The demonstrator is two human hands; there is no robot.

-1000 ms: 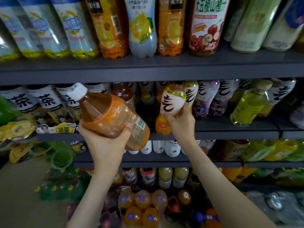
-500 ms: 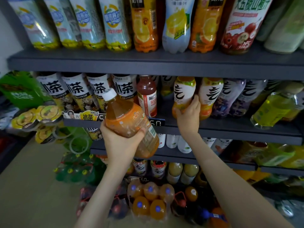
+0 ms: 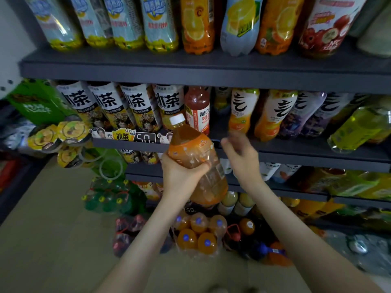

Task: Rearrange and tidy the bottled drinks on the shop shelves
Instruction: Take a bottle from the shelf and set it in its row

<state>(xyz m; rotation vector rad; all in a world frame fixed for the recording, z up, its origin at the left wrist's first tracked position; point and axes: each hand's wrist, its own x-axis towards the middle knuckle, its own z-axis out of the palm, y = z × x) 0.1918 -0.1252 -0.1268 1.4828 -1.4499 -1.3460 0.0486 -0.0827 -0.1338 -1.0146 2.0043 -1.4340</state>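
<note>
1. Head view, the hold: A person's left hand [image 3: 182, 174] grips a large amber tea bottle [image 3: 195, 159] round its lower body, thumb across the clear plastic. The bottle is in the air in front of the middle shelf [image 3: 296, 154], near the picture's centre. Its white cap [image 3: 177, 119] tilts toward 11 o'clock.
2. Head view, the free hand: The right hand [image 3: 243, 157] hangs just beside the bottle at its 3 o'clock. It is motion-blurred, with loosely bent fingers that hold nothing.
3. Head view, the shelf: A red juice bottle [image 3: 197, 111] stands at 12 o'clock of the cap. A row of iced-tea bottles [image 3: 137, 106] stands at its 10 o'clock.
4. Handling: The bottle looks nearly full, so it is likely heavy for one hand. Its thin walls probably give under a squeeze, and the smooth plastic may slip. A second hand at the shoulder below the cap would likely steady it.
5. What differs: Half a second earlier the right hand clasped an orange-and-white bottle [image 3: 243, 111] on the middle shelf. That bottle now stands alone at 12 o'clock of the hand, which has dropped away. The left hand keeps its grip, and the cap sits nearer the red juice bottle.
</note>
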